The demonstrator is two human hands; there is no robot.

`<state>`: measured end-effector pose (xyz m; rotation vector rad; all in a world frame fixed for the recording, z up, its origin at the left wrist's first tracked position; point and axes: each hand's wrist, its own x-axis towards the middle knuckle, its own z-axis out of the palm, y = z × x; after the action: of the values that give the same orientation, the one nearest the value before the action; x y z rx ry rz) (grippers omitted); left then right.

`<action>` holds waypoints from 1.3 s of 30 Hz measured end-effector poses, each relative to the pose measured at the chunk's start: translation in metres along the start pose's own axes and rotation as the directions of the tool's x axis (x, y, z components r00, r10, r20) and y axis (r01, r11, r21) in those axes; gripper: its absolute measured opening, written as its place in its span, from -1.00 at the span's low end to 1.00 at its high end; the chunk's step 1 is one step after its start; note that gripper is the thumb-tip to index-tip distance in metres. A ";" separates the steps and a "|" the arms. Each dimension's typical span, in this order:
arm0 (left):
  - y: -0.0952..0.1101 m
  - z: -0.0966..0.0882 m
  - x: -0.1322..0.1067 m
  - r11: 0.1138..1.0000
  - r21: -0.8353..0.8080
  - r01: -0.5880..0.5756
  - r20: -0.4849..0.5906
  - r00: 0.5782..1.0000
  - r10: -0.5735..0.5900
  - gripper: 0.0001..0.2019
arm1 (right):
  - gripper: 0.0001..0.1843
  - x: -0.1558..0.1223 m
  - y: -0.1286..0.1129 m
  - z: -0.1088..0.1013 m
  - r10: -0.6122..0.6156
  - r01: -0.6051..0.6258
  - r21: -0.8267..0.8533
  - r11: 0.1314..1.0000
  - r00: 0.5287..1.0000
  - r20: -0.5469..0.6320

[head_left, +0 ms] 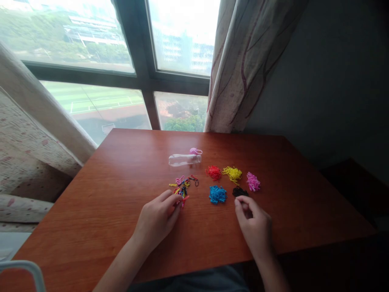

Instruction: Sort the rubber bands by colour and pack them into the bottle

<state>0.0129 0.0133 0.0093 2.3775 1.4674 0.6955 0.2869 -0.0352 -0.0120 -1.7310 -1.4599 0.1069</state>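
On a brown wooden table lies a mixed pile of small coloured rubber bands. To its right are sorted piles: red, yellow, pink, blue and black. My left hand rests at the near edge of the mixed pile, fingers curled and touching a band. My right hand sits just below the black pile, fingertips pinched together; what they hold is too small to make out. A clear plastic bottle lies on its side behind the piles, with a pink cap beside it.
A large window with dark frames stands behind the table. Patterned curtains hang at the right and left. A dark wall is at the right. A pale chair edge shows at the bottom left.
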 end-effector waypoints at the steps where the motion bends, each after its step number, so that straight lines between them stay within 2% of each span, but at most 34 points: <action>1: 0.003 -0.001 0.006 1.000 0.005 0.002 -0.012 1.000 -0.002 -0.82 | -0.75 -0.007 -0.010 0.005 -0.020 0.018 0.044 0.999 0.999 0.038; 4: 0.014 -0.002 0.031 1.000 0.010 0.015 -0.027 1.000 -0.015 -0.83 | -0.80 -0.024 -0.034 0.020 -0.102 0.081 0.149 0.986 0.986 0.136; 7: 0.022 0.000 0.060 0.998 0.057 0.023 0.035 0.999 -0.025 -0.83 | -0.82 -0.033 -0.046 0.029 -0.176 0.136 0.182 0.974 0.958 0.227; 9: 0.027 0.005 0.077 0.987 0.160 0.012 0.116 0.993 -0.031 -0.81 | -0.83 -0.034 -0.049 0.031 -0.192 0.144 0.197 0.970 0.948 0.253; 15: 0.033 0.022 0.109 0.973 0.232 -0.007 0.177 0.984 -0.035 -0.77 | -0.86 -0.033 -0.045 0.031 -0.155 0.087 0.248 0.965 0.951 0.267; 27: 0.037 0.035 0.128 0.959 0.284 -0.001 0.236 0.969 -0.070 -0.72 | -0.86 -0.034 -0.045 0.031 -0.179 0.109 0.255 0.961 0.947 0.268; 33: 0.037 0.033 0.123 0.962 0.272 -0.008 0.245 0.968 -0.061 -0.75 | -0.86 -0.034 -0.045 0.032 -0.184 0.115 0.253 0.960 0.946 0.267; 39: 0.035 0.023 0.113 0.970 0.244 -0.012 0.220 0.974 -0.043 -0.79 | -0.86 -0.034 -0.045 0.032 -0.181 0.116 0.239 0.964 0.946 0.270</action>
<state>0.0938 0.0987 0.0346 2.5199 1.5465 0.2409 0.2236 -0.0484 -0.0187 -1.4625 -1.7163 0.4426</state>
